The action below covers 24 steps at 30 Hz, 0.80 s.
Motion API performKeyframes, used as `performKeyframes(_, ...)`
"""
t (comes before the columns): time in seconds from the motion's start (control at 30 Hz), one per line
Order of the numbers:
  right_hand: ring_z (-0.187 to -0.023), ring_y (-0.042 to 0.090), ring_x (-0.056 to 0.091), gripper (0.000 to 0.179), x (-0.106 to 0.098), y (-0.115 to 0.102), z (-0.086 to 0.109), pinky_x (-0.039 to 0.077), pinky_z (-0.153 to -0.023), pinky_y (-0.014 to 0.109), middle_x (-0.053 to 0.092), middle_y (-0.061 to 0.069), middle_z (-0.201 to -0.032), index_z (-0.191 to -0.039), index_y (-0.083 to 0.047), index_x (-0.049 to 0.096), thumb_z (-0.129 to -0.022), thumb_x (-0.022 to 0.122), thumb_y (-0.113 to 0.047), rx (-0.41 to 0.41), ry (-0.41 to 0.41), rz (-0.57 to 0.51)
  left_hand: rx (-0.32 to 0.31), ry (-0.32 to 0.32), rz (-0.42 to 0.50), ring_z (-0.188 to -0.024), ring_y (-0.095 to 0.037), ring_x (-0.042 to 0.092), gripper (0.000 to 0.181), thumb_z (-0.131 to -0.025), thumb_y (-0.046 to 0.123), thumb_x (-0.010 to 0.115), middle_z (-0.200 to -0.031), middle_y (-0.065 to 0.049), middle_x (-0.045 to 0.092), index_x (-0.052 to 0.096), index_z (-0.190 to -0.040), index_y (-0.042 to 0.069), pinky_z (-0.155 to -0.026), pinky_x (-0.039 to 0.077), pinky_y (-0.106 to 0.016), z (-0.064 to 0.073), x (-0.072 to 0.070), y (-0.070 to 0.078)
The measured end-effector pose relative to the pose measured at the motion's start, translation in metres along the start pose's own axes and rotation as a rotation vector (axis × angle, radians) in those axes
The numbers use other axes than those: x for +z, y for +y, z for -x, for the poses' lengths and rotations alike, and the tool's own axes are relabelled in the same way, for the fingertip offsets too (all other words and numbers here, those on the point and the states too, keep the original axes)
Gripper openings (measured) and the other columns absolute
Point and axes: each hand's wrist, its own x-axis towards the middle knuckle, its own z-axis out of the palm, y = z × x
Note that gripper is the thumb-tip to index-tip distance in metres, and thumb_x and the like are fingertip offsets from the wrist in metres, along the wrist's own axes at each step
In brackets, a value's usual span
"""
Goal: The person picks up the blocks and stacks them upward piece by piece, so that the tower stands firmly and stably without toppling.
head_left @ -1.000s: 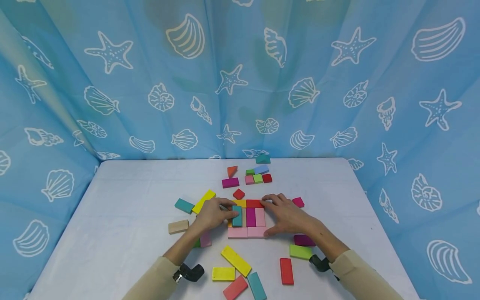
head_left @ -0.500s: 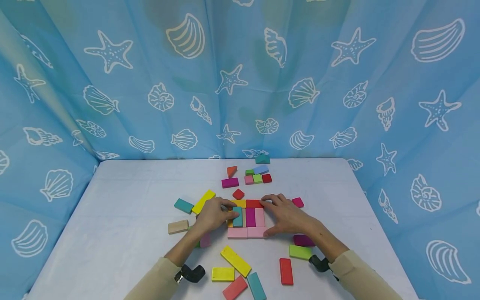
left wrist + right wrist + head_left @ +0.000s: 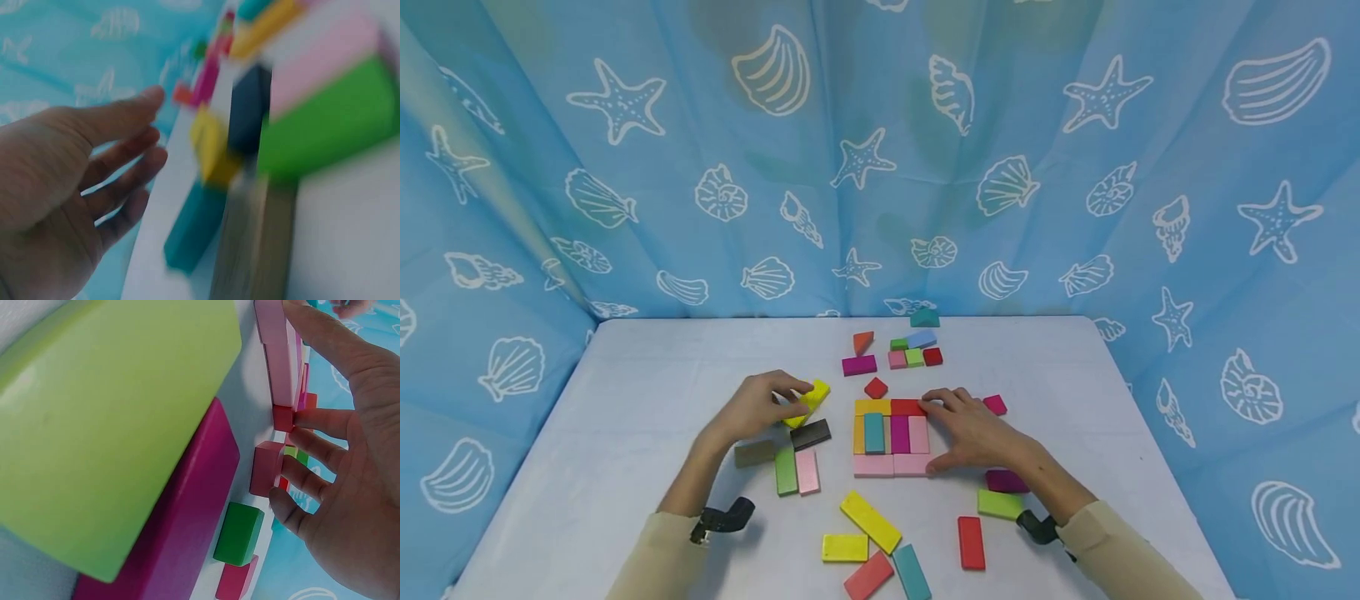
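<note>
Left hand (image 3: 756, 406) hovers over one yellow block (image 3: 817, 396) — apparently apart.

blue curtain (image 3: 880, 217), white shells (image 3: 772, 71) and starfish (image 3: 862, 158) — a yellow block (image 3: 819, 393), a teal block (image 3: 874, 433)

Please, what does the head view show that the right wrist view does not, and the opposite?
Only the head view shows the beige left sleeve and the nearest yellow block. Only the right wrist view shows a dark green block near the right hand. Both show that hand, the lime block and the purple block.
</note>
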Motion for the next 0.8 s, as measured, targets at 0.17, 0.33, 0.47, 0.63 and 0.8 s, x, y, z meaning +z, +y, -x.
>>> performKeyframes(0.17, -0.138, 0.023, 0.038, 0.104, 0.0, -0.001, 0.0, 0.054, -0.095, 0.047, 0.038, -0.004, -0.154, -0.149, -0.028, 0.047, -0.059, 0.093, -0.052, 0.006, -0.009, -0.003, -0.028, -0.003, -0.204, -0.105, -0.024, 0.064, 0.036, -0.082, 0.018, 0.084, -0.113, -0.003, 0.07, 0.076, -0.117, 0.012, -0.092, 0.053, -0.045, 0.007, -0.022, -0.027)
performKeyframes(0.33, -0.138, 0.023, 0.038, 0.104, -0.001, 0.0, -0.001, 0.055, -0.094, 0.046, 0.038, -0.003, -0.154, -0.149, -0.027, 0.047, -0.06, 0.093, -0.052, 0.003, -0.013, 0.005, -0.022, -0.059, -0.286, -0.107, -0.024, 0.063, 0.035, -0.08, 0.015, 0.086, -0.112, -0.003, 0.071, 0.077, -0.114, 0.012, -0.097, 0.05, -0.047, 0.009, -0.024, -0.037)
performKeyframes(0.47, -0.137, 0.023, 0.038, 0.103, -0.001, 0.001, -0.002, 0.054, -0.095, 0.047, 0.038, -0.003, -0.153, -0.149, -0.027, 0.047, -0.06, 0.093, -0.053, -0.006, -0.004, 0.017, -0.052, -0.044, -0.267, -0.096, -0.019, 0.062, 0.029, -0.079, 0.013, 0.086, -0.105, 0.0, 0.071, 0.073, -0.106, 0.016, -0.093, 0.052, -0.045, 0.008, -0.022, -0.039)
performKeyframes(0.63, -0.138, 0.023, 0.038, 0.104, -0.001, 0.001, -0.001, 0.053, -0.096, 0.047, 0.039, -0.003, -0.153, -0.149, -0.028, 0.048, -0.059, 0.093, -0.053, -0.006, -0.003, 0.012, -0.052, 0.031, -0.153, -0.093, -0.019, 0.064, 0.03, -0.085, 0.013, 0.081, -0.102, -0.001, 0.07, 0.065, -0.11, 0.018, -0.088, 0.054, -0.043, 0.01, -0.018, -0.035)
performKeyframes(0.8, -0.137, 0.024, 0.038, 0.103, 0.0, 0.0, -0.001, 0.053, -0.097, 0.048, 0.039, -0.003, -0.152, -0.148, -0.028, 0.048, -0.059, 0.093, -0.053, -0.005, -0.002, 0.017, 0.026, 0.121, 0.039, -0.099, -0.023, 0.066, 0.042, -0.094, 0.024, 0.073, -0.116, -0.005, 0.069, 0.062, -0.133, 0.019, -0.086, 0.057, -0.04, 0.009, -0.01, -0.008)
